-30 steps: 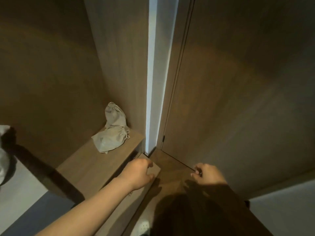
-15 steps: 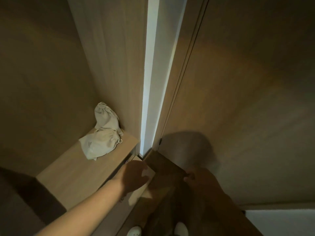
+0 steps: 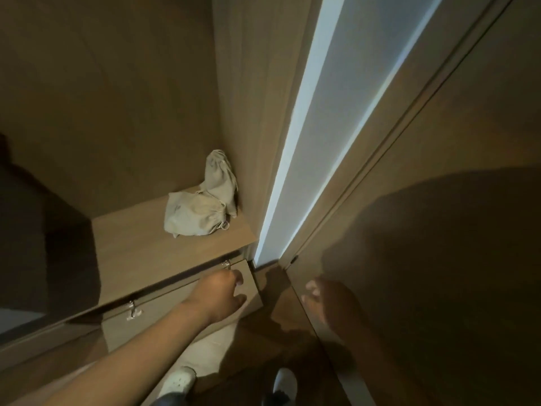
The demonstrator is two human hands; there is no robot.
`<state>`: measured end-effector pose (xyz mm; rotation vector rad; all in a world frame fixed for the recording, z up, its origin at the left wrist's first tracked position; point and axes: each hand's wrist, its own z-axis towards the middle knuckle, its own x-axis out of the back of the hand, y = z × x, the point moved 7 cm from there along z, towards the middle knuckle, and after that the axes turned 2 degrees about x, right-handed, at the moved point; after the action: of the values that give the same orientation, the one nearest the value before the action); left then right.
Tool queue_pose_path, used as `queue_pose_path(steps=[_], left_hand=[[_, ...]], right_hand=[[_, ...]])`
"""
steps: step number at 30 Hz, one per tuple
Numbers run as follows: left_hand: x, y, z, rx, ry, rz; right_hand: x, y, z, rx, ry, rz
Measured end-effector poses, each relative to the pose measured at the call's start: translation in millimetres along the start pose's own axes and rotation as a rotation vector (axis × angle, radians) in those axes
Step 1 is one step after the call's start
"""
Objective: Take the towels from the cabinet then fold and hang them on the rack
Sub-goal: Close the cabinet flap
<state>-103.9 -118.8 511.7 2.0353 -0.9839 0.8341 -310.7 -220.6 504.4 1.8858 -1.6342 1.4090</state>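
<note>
The left grip is closed on the right end of the flap below the shelf. The right grip, dim in shadow, looks curled round the edge of the door, likely so each panel can swing out and bare the towels; none show, only two cloth bags on the shelf. Flap end and door edge meet close in the corner, so room is tight there; free floor lies back by the shoes.

Right hand shadowed, blurred, grip unclear; space behind cabinet flap hidden; shoes cropped below.
</note>
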Motion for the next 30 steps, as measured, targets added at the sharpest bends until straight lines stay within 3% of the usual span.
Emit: queue_pose_path(steps=[5,11,20,30], left_hand=[[-46,0,7,0.148,0.012,-0.096],[-114,-23,23,0.226,-0.011,-0.143],[-273,-110,118,0.299,-0.016,-0.174],[-459,-223,272,0.267,0.055,-0.09]], right_hand=[[-18,23,44,0.108,-0.082,-0.034],[-89,40,83,0.15,-0.195,-0.063],[-265,89,186,0.17,-0.231,-0.151],[-468,149,340,0.379,-0.171,-0.376]])
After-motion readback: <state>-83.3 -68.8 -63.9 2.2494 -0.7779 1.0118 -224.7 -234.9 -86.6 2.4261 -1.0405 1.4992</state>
